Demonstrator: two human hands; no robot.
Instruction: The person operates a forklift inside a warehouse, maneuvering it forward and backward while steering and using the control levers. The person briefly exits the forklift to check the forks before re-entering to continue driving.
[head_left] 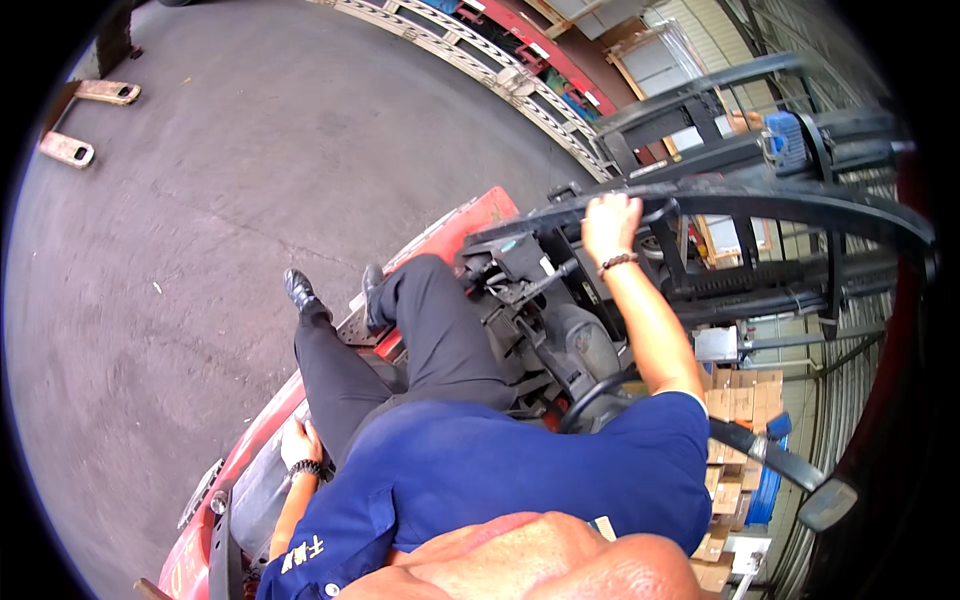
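Right hand (612,228): grip clamped on black frame bar (745,200), far right on the red forklift (488,210). Left hand (298,443): near left, beside grey panel (262,492); can't tell if its grip is closed. Steering wheel (583,400) near right. Pale forks (108,92) far left.

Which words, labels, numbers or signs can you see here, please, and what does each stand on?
Blue shirt: a line of yellow characters, which I won't copy out.
Forklift: a pale mark on the red bodywork at lower left, too unclear to read.
Red beam: small white patches; any print is too small to read.
Boxes: any print is too small to read.
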